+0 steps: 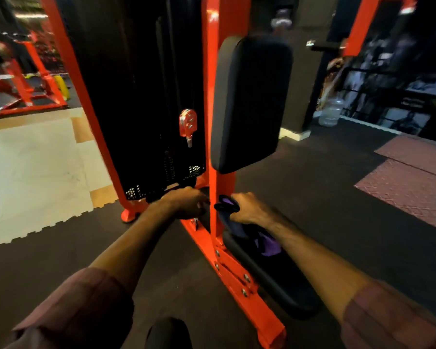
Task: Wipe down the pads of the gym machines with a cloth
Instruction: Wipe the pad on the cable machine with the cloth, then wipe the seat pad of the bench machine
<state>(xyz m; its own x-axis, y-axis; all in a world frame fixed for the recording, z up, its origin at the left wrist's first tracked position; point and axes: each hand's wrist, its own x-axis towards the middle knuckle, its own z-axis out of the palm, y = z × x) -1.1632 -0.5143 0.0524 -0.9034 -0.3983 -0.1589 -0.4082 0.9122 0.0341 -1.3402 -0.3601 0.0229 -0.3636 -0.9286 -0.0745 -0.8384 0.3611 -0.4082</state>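
Both forearms reached forward and down from rolled maroon sleeves [86, 306] toward the base of the orange frame [215, 122]. The seat pad [269, 270] lay nearest, low and to the right of the frame rail, its long axis running from the post toward the camera and to the right. The purple cloth [268, 244] draped over the far end of that pad, beneath the right wrist. The right hand [247, 207] was curled round the upper part of the cloth, with a dark fold projecting left toward the post. The left hand [186, 202] sat on the other side of the post with its fingers curled; what they held could not be told. Above the hands, the back pad [249, 102] stood upright on the post, long axis vertical, its face turned right. Dark rubber floor [325, 197] lay open to the right of the pads. The black weight stack housing [141, 96] closed off the left side.
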